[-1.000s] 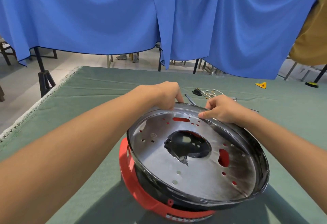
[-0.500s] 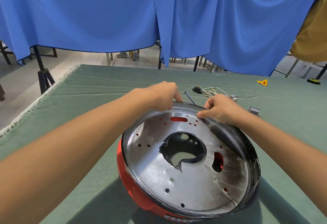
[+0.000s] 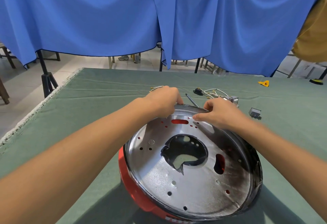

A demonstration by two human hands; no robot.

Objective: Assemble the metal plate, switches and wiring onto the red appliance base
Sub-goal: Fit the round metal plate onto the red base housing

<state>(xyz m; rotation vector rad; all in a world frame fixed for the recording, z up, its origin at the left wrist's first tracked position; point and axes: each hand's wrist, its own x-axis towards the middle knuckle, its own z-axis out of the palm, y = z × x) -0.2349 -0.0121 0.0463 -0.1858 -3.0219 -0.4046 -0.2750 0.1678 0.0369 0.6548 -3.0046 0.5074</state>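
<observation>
A round shiny metal plate [image 3: 191,186] with a large centre cut-out and several small holes lies in the red appliance base [image 3: 129,186], tilted with its far edge raised toward me. My left hand [image 3: 163,101] grips the plate's far rim, fingers curled over it. My right hand [image 3: 218,115] pinches the same rim a little to the right, thumb on the inside. Behind the hands lie a bundle of white wires [image 3: 210,93] with a black part, a second wire piece [image 3: 156,87], and grey switches [image 3: 254,112] on the green cloth.
The table [image 3: 106,103] wears a green cloth; its left edge runs diagonally past a black stand [image 3: 46,80]. A thin dark rod [image 3: 192,101] lies behind the plate. A yellow piece [image 3: 264,83] sits far right. Blue curtains hang behind the table.
The plate and base have tipped further up toward me, showing more of the plate's face. Both hands kept their hold on the far rim.
</observation>
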